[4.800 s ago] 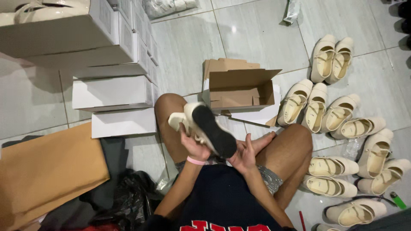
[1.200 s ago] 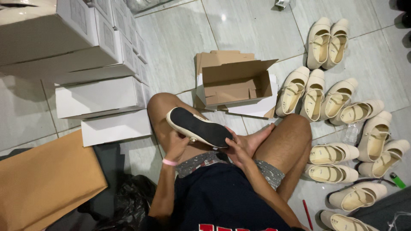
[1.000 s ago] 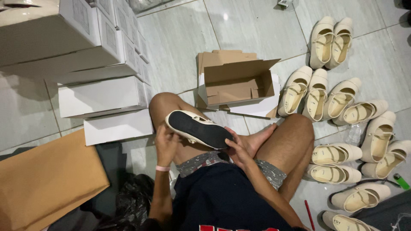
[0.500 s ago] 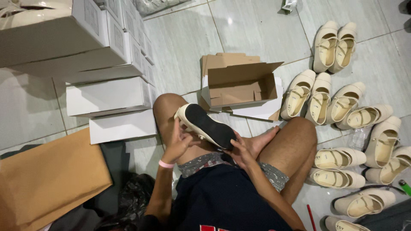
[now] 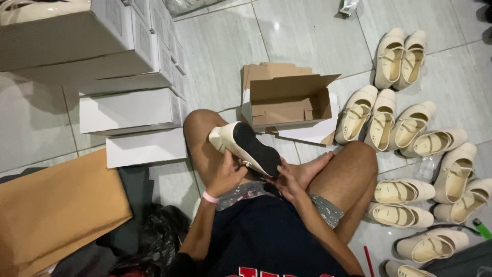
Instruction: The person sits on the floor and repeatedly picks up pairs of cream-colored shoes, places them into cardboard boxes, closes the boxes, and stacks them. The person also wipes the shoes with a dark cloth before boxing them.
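i sit cross-legged on the tiled floor [image 5: 225, 51] with one cream flat shoe [image 5: 246, 146] over my lap, black sole turned up so the strap side faces my fingers. my left hand [image 5: 225, 174] has its grip curled closed under the shoe's middle, steadying it; my right hand [image 5: 284, 182] pinches the heel end. the open cardboard box [image 5: 289, 102] sits just past my knees, near, and the rows of cream shoes [image 5: 410, 133] wait at my right.
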